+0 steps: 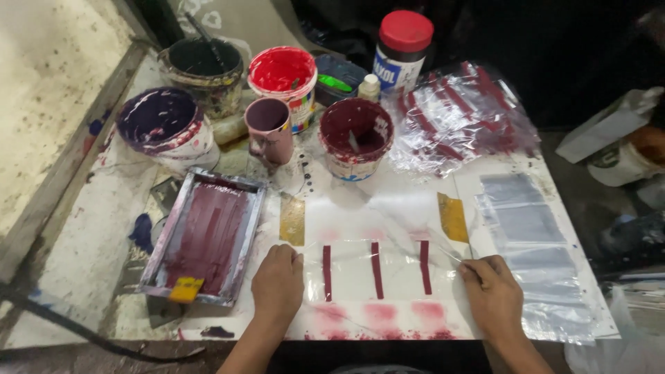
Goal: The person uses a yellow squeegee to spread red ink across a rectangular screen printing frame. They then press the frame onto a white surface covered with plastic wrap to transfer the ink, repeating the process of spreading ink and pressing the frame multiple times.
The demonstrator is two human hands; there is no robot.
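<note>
A clear plastic sheet [377,266] printed with three dark red vertical stripes lies flat on the white board [388,208] in front of me. My left hand [277,280] rests fingers down on the sheet's left edge. My right hand [493,291] pinches the sheet's right edge between thumb and fingers. Two yellow tape tabs [292,220] [453,217] mark the sheet's upper corners. Pink ink smears [381,315] stain the board below the stripes.
A metal-framed printing screen [208,235] coated in maroon ink lies at left. Several ink tubs [356,135] [284,73] [163,121] and a red-lidded jar [403,48] stand behind. Printed sheets [460,114] pile at back right, blank sheets [533,249] at right.
</note>
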